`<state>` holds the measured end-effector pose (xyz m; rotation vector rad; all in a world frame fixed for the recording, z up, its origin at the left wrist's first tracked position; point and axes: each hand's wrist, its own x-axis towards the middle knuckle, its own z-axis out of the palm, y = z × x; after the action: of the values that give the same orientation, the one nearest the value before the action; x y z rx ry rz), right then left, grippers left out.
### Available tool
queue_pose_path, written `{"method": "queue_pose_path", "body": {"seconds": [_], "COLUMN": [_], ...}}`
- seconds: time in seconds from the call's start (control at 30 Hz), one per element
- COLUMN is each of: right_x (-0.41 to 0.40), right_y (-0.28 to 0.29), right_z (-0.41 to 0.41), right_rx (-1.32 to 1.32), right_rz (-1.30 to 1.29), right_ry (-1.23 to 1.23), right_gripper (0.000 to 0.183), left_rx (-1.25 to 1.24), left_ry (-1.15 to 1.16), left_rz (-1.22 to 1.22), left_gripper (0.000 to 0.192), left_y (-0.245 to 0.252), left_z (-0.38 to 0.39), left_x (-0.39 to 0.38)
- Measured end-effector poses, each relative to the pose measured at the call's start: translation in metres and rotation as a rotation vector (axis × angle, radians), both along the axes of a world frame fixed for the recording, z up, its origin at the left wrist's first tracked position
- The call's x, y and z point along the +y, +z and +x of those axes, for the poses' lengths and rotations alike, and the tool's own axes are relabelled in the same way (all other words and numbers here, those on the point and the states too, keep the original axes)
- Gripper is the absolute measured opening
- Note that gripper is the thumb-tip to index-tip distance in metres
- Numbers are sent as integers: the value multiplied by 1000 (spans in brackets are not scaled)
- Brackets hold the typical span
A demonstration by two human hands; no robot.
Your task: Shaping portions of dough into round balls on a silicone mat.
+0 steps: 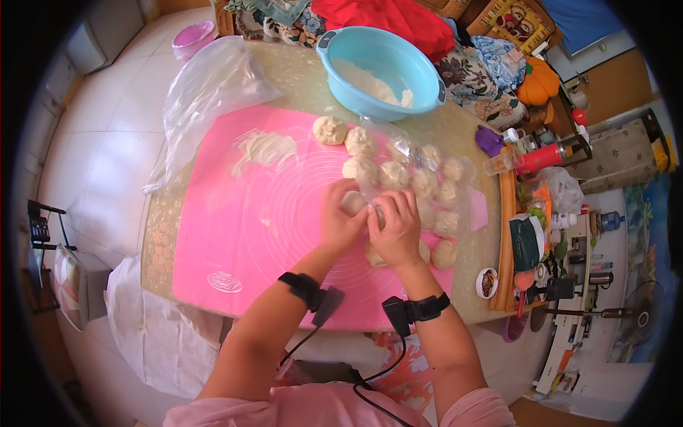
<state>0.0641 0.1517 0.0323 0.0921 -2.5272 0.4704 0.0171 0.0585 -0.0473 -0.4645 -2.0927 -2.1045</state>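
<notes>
Both my hands meet over the right part of a pink silicone kneading mat [224,213]. My left hand [344,213] and my right hand [396,227] pinch the edge of a clear plastic sheet [368,187] between their fingertips. That sheet lies over several dough balls [394,174] on the right of the mat. One dough ball [329,130] sits uncovered at the upper left of the group, and another dough ball [444,254] rests below right of my right hand. White flour [267,152] is smeared on the mat's upper left.
A blue plastic basin [381,109] with flour inside stands beyond the mat. A crumpled clear plastic bag [213,91] hangs over the table's far left edge. At the right edge are a small white bowl [486,283], a wooden rack [504,229] and a clear cup [501,161].
</notes>
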Motion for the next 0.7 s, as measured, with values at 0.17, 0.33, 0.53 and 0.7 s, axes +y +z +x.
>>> {"method": "queue_pose_path", "body": {"seconds": [0.17,0.33,0.53,0.7], "right_x": [-9,-32,2,36], "right_y": [2,-5,-15,0], "right_z": [9,83,154,124], "right_rx": [-102,-97,-309,-408], "right_rz": [113,84,42,185], "right_ry": [85,316,-117,-310], "right_gripper": [8,14,34,52], "left_rx": [-296,-316,-310,-341], "left_ry": [32,197,321,161], "left_rz": [383,260,189,253], "left_gripper": [35,29,33,34], "left_y": [-6,-18,11,24], "left_z": [5,18,60,98], "left_x": [-39,-86,-102,-98]}}
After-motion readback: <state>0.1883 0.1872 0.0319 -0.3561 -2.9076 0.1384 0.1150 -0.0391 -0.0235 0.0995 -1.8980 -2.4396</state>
